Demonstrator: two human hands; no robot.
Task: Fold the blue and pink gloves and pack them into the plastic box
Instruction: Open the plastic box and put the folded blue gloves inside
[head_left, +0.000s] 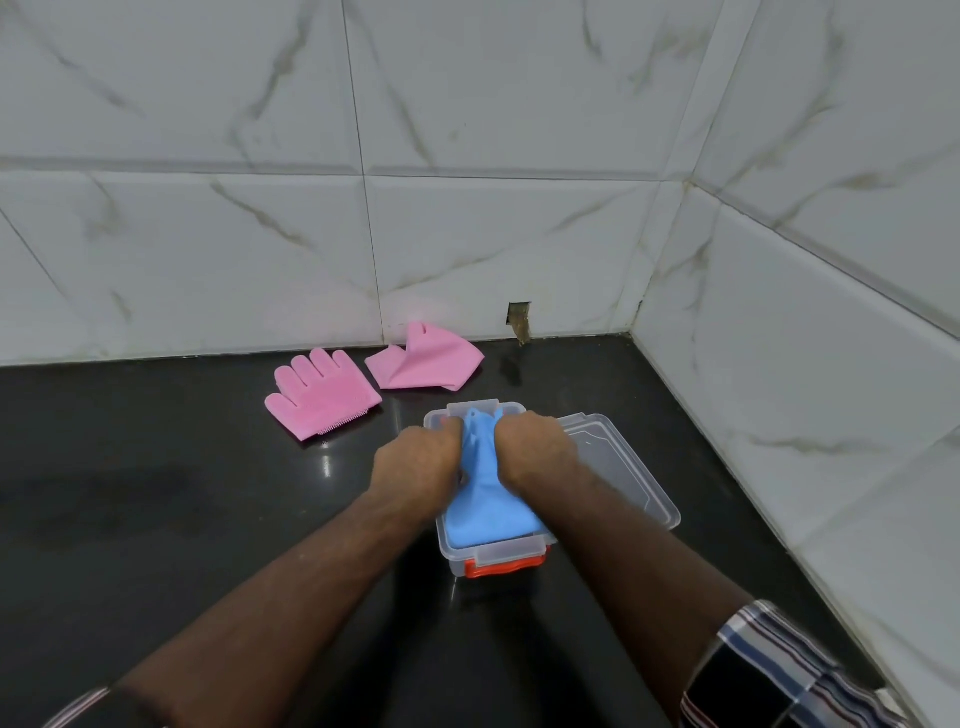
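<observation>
The plastic box (496, 553) sits nearest on the dark counter (156, 493), its clear lid (623, 467) lying just beside it so the opening stays free. Both hands press the blue gloves (485, 499) down inside: the left hand (415, 462) and right hand (535, 449) are curled shut on the blue material, probably to flatten it for room. Farther back, one pink glove (322, 397) lies flat and another, the folded pink glove (423, 358), waits near the tiled wall (467, 234).

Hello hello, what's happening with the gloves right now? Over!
Both hands, left and right, pressing blue gloves into plastic box. Two pink gloves on counter, unpacked. Lid beside box. Nothing blocking.
</observation>
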